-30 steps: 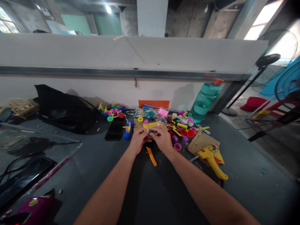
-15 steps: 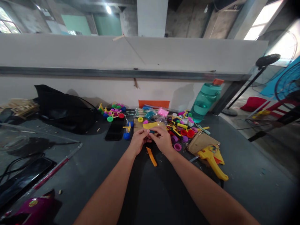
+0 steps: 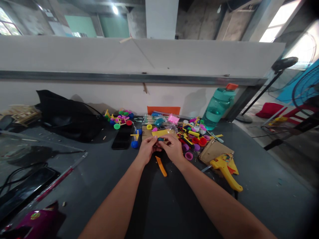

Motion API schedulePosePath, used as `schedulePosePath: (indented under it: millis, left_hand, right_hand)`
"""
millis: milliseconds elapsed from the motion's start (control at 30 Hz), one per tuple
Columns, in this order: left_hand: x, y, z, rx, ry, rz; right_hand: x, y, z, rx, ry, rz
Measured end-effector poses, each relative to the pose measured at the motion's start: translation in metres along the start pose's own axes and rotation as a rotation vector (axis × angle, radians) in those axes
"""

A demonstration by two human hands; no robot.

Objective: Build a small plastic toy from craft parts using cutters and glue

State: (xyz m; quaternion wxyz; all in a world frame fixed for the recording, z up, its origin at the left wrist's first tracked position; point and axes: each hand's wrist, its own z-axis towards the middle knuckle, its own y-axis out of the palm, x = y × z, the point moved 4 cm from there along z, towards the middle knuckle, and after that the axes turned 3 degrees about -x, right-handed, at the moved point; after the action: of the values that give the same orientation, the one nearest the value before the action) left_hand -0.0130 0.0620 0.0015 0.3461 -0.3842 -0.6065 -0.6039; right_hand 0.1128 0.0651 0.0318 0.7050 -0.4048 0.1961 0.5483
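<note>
My left hand (image 3: 147,148) and my right hand (image 3: 172,146) meet over the dark table (image 3: 159,199), fingers pinched together on a small teal piece (image 3: 160,139) held between them. A flat yellow stick (image 3: 162,132) lies just beyond the fingertips. An orange stick (image 3: 161,166) lies on the table right below my hands. To the right spreads a pile of coloured bottle caps and sticks (image 3: 194,137).
A black phone (image 3: 122,137) lies left of my hands, a black bag (image 3: 69,114) further left. A yellow glue gun (image 3: 225,171) rests on cardboard at right, a teal water bottle (image 3: 218,106) stands behind. A small stick-and-cap toy car (image 3: 120,119) sits near the wall.
My hands stay in place; the fingers have shifted slightly around the small teal piece.
</note>
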Motion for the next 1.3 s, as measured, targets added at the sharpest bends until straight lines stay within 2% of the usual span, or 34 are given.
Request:
schedulePosePath:
  millis: [167,433,1300]
  left_hand:
    - [-0.0001,0.0022,-0.0014,-0.045,-0.001,0.057]
    - [-0.0029,-0.0014,0.0007,0.009,0.012,0.081]
    - [-0.0006,-0.0002,-0.0007,0.012,0.028,0.037]
  right_hand:
    - [0.0027,0.0013,-0.0004,-0.002,0.016,-0.008]
    - [0.0045,0.0026,-0.0010,-0.007,-0.013,-0.045]
    - [0.0022,0.0007,-0.0008,0.016,-0.042,-0.051]
